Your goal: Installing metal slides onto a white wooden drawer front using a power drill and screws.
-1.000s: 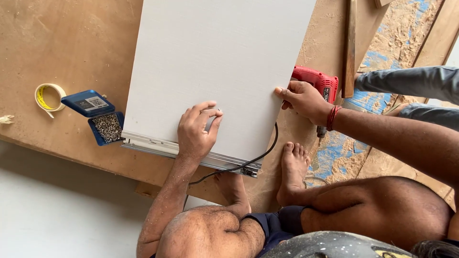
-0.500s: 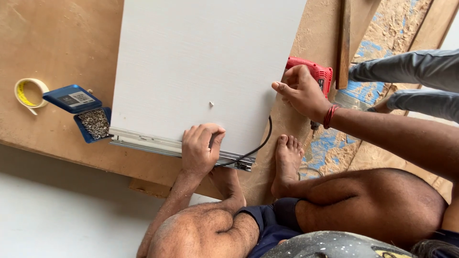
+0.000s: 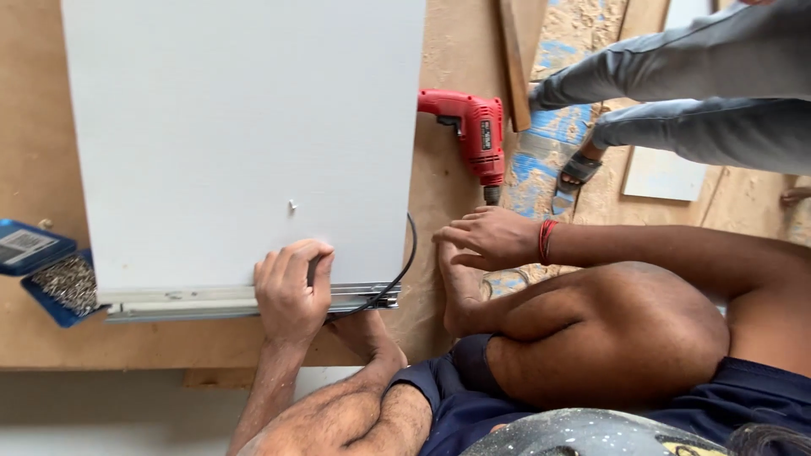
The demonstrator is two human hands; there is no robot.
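- While your left hand [image 3: 291,291] presses flat on the near edge of the white panel [image 3: 245,135], fingers curled over the metal drawer slide [image 3: 211,301] fixed along that edge, it clamps nothing; it only bears down.
- Your right hand [image 3: 490,239] rests loose and empty just off the panel's right edge, above your bare foot [image 3: 460,291], fingers relaxed and apart from the tool.
- That red electric drill [image 3: 473,131] lies on its side on the plywood sheet [image 3: 439,203] beyond your right hand, near but not touching it; its black cord [image 3: 397,274] loops back under the panel's near right corner.
- One small screw [image 3: 291,204] stands on the panel's face, just beyond your left fingers.
- By the look of it, you sit between drivings: the slide is seated and the drill is set down.
- Whatever comes next likely calls for a steady left hand so the panel cannot shift, and a fresh fastener from the blue screw box [image 3: 59,283] at the sheet's near left side.
- Mind the other person's legs [image 3: 676,101] standing at the far right.
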